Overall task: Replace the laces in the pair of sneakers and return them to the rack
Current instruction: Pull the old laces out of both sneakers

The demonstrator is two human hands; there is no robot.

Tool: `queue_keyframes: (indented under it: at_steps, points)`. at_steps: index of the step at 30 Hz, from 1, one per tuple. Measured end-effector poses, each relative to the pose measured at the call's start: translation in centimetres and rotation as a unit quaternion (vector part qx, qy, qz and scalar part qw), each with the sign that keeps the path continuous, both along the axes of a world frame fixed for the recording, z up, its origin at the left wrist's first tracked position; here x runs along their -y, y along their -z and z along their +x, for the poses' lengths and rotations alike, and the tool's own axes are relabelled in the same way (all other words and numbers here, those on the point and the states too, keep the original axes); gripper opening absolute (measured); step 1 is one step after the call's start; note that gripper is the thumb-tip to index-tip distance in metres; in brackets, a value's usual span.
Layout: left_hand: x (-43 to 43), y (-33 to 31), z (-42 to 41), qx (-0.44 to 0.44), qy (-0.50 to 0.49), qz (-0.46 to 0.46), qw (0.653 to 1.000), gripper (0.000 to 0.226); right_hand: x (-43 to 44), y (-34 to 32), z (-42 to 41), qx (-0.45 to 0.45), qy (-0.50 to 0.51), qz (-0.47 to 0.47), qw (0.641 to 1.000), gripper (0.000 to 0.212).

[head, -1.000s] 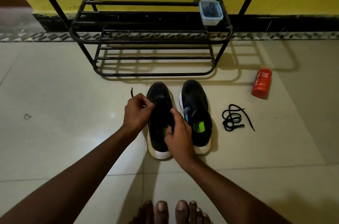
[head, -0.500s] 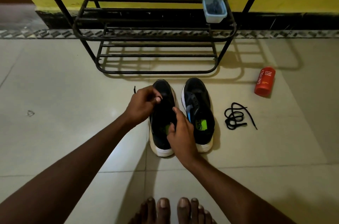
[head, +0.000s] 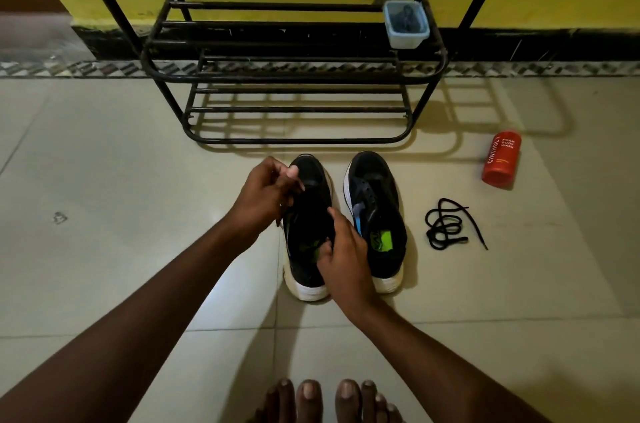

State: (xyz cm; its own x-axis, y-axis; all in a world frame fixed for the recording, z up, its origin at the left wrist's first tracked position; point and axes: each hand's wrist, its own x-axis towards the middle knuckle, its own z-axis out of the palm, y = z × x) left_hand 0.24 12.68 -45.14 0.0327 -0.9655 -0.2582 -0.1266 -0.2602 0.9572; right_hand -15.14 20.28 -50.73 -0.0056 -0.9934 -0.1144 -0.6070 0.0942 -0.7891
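while the right hand (head: 346,260) still grips the sneaker (head: 313,182), the left hand (head: 266,194), pinching lace (head: 278,219), has risen toeward.

Lighting: dim, warm indoor light from the left; the rack (head: 294,78) throws barred shadows rightward across the glossy tiled floor (head: 104,163), which shows a soft pale sheen. Image: forearms (head: 156,301) underexposed, rack rails bowed by wide-angle distortion, smeared blur at the left edge.

open floor (head: 121,180) left of sneakers (head: 377,201) — loose lace (head: 445,224), bottle (head: 501,158) right
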Motion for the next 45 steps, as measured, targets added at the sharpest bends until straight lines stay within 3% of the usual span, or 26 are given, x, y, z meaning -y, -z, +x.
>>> queue_keyframes:
  at_steps: [2, 5, 9, 12, 16, 18, 19, 20, 22, 23, 25, 27, 28, 29, 31, 32, 33, 36, 40, 43, 45]
  points:
    - [-0.1, -0.1, -0.1, -0.037, -0.036, 0.018, 0.999, 0.021, -0.1, 0.0, 0.1, -0.003, -0.003, -0.004, 1.000, 0.057]
    - [-0.2, 0.4, 0.6, 0.118, 0.064, -0.050, 0.990, 0.015, -0.1, 0.0, 0.1, -0.008, 0.004, -0.012, 1.000, 0.055]
    - [0.3, -0.2, 1.8, 0.342, 0.218, -0.115, 0.907, 0.019, 0.0, -0.1, 0.0, -0.007, 0.002, 0.000, 1.000, 0.055]
    - [0.4, -0.8, 2.0, 0.411, 0.233, -0.168, 0.865, 0.009, -0.1, -0.1, 0.1, -0.008, -0.001, -0.002, 1.000, 0.055]
    - [0.0, -1.1, 1.6, 0.479, 0.266, -0.224, 0.806, 0.017, -0.1, -0.2, 0.1, -0.011, -0.008, -0.003, 1.000, 0.055]
    - [0.5, -1.3, 1.4, 0.538, 0.232, -0.275, 0.762, 0.015, 0.0, -0.3, -0.1, -0.011, -0.012, -0.002, 1.000, 0.054]
    - [0.9, -1.2, 1.2, 0.539, 0.198, -0.298, 0.762, 0.013, 0.1, -0.3, -0.1, -0.013, -0.012, -0.002, 1.000, 0.054]
    - [1.2, -1.3, 1.1, 0.490, 0.158, -0.297, 0.804, 0.008, 0.1, -0.4, -0.1, -0.016, -0.013, -0.002, 1.000, 0.053]
    - [1.4, -1.9, 0.7, 0.280, 0.090, -0.226, 0.929, 0.006, 0.1, -0.5, 0.0, -0.022, -0.012, -0.004, 1.000, 0.053]
    - [1.2, -2.0, 0.6, 0.149, 0.066, -0.169, 0.972, 0.012, 0.1, -0.5, 0.0, -0.025, -0.011, -0.005, 1.000, 0.053]
    - [1.0, -2.1, 0.5, -0.017, 0.022, -0.093, 0.995, 0.019, 0.1, -0.5, 0.1, -0.030, -0.009, -0.007, 0.999, 0.053]
    - [0.7, -1.9, 0.8, 0.018, 0.017, -0.128, 0.991, 0.021, 0.0, -0.5, 0.2, -0.030, -0.008, -0.009, 0.999, 0.054]
    - [0.6, -1.6, 1.3, 0.109, 0.036, -0.182, 0.977, 0.019, 0.0, -0.5, 0.3, -0.028, -0.007, -0.008, 1.000, 0.054]
    - [0.6, -1.3, 1.8, 0.223, 0.078, -0.240, 0.942, 0.016, 0.0, -0.5, 0.3, -0.027, -0.007, -0.009, 1.000, 0.054]
    - [0.5, -0.3, 2.4, 0.449, 0.188, -0.309, 0.817, 0.017, -0.1, -0.5, 0.2, -0.029, -0.007, -0.007, 1.000, 0.053]
    - [0.3, 0.3, 2.6, 0.505, 0.232, -0.309, 0.772, 0.021, -0.2, -0.5, 0.2, -0.028, -0.007, -0.002, 1.000, 0.054]
    - [0.3, 0.7, 2.6, 0.527, 0.254, -0.302, 0.753, 0.020, -0.1, -0.6, 0.2, -0.029, -0.006, 0.002, 1.000, 0.054]
    - [0.5, 0.8, 2.5, 0.508, 0.205, -0.295, 0.783, 0.005, 0.0, -0.6, 0.3, -0.031, -0.006, 0.001, 1.000, 0.054]
    - [-0.1, 0.9, 1.7, 0.538, 0.138, -0.320, 0.768, 0.012, 0.2, -0.6, 0.4, -0.031, -0.006, 0.005, 0.999, 0.055]
    - [-1.4, 0.7, 0.9, 0.425, 0.003, -0.288, 0.858, 0.006, 0.1, -0.8, 0.2, -0.024, -0.005, 0.017, 1.000, 0.056]
    - [-1.3, 0.4, 1.4, 0.356, -0.103, -0.285, 0.884, 0.006, 0.2, -0.8, 0.2, -0.019, -0.004, 0.019, 1.000, 0.056]
